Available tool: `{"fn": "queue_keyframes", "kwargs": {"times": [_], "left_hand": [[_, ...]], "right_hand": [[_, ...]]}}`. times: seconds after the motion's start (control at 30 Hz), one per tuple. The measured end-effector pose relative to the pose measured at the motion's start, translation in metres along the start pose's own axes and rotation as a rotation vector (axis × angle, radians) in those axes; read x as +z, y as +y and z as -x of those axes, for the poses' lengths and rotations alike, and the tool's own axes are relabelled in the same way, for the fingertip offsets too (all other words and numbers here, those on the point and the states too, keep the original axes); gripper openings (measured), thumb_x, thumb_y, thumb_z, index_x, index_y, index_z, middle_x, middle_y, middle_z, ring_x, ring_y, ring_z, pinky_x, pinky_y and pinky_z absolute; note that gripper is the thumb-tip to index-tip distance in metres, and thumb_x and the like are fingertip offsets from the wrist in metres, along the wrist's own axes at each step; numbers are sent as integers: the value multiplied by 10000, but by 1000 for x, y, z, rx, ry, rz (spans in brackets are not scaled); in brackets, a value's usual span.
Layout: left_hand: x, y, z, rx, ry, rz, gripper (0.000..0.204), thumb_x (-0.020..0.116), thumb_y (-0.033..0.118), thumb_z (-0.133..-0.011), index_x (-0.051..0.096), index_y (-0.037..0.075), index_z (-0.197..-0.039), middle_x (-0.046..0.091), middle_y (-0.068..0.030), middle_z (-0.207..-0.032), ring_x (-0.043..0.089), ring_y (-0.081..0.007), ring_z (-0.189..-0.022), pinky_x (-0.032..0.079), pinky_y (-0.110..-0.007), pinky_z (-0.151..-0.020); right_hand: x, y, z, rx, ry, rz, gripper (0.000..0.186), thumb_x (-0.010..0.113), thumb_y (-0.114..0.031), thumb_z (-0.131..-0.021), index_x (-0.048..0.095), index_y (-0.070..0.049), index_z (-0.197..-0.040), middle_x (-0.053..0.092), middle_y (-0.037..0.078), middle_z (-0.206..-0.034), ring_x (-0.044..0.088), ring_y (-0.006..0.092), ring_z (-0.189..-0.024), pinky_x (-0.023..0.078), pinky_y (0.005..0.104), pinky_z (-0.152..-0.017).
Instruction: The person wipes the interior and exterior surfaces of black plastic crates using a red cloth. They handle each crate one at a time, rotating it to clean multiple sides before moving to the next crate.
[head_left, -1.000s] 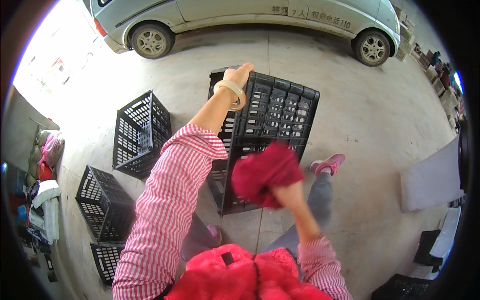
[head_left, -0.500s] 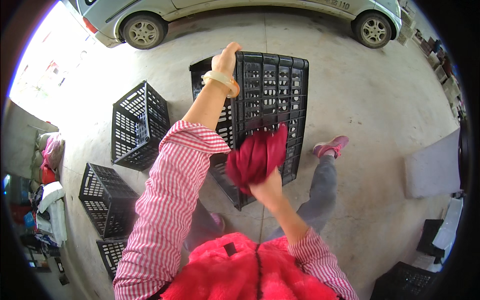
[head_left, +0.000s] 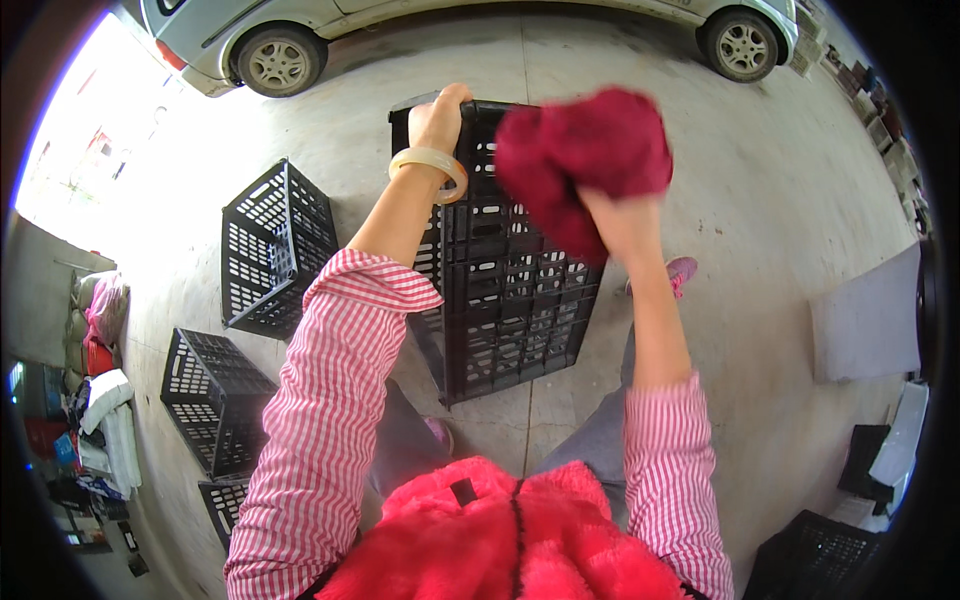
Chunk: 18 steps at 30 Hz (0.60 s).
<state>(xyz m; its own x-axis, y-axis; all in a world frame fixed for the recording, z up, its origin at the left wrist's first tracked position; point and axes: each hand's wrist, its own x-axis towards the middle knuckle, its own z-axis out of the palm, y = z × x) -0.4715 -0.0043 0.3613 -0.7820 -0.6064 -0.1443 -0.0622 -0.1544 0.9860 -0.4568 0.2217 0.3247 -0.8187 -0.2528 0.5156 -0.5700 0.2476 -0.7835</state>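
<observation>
A black plastic crate [head_left: 510, 330] stands tipped up in front of me, between my legs, its slatted face toward me. My left hand [head_left: 434, 126] is closed over its top left edge, with a pale bangle round the wrist. My right hand [head_left: 617, 222] is closed on a maroon cloth [head_left: 582, 140], which is blurred and lies over the upper right part of the crate, hiding that corner and most of my fingers.
More black crates [head_left: 280, 255] [head_left: 218, 405] stand on the floor at the left, another [head_left: 810, 565] at lower right. A silver van [head_left: 500, 15] is parked ahead. Bags and piled items [head_left: 105, 390] line the left wall. A pale grey board [head_left: 865, 325] stands at the right.
My right hand has swept the cloth up from the crate's lower middle to its top right. My left hand, still on the edge, has risen in view with the crate since the first frame.
</observation>
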Motion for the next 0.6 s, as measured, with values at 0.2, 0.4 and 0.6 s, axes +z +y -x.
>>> {"fn": "queue_keyframes", "kwargs": {"times": [0.2,0.4,0.6], "left_hand": [[-1,-1,-13,29,71,65,275,636,215,-685,625,-46,-774,597,-91,-736,546,-181,-633,447,-328,-575],[-22,3,-30,-19,127,175,236,618,196,-694,614,-24,-778,592,-87,-734,545,-178,-585,444,-320,-550],[-35,0,-30,-29,29,164,158,592,225,-748,569,71,-779,579,-44,-706,561,-171,-594,476,-318,-583]], "right_hand": [[56,28,20,15,-34,299,501,703,-167,-633,572,-56,-1103,507,252,-1183,532,431,-1019,483,432,-841],[65,51,226,188,-226,251,782,731,-197,-616,398,-150,-1322,458,216,-1257,479,463,-1077,465,466,-874],[22,57,224,744,-256,-94,639,723,-136,-615,513,-20,-1207,621,178,-1103,593,287,-1046,453,363,-917]]}}
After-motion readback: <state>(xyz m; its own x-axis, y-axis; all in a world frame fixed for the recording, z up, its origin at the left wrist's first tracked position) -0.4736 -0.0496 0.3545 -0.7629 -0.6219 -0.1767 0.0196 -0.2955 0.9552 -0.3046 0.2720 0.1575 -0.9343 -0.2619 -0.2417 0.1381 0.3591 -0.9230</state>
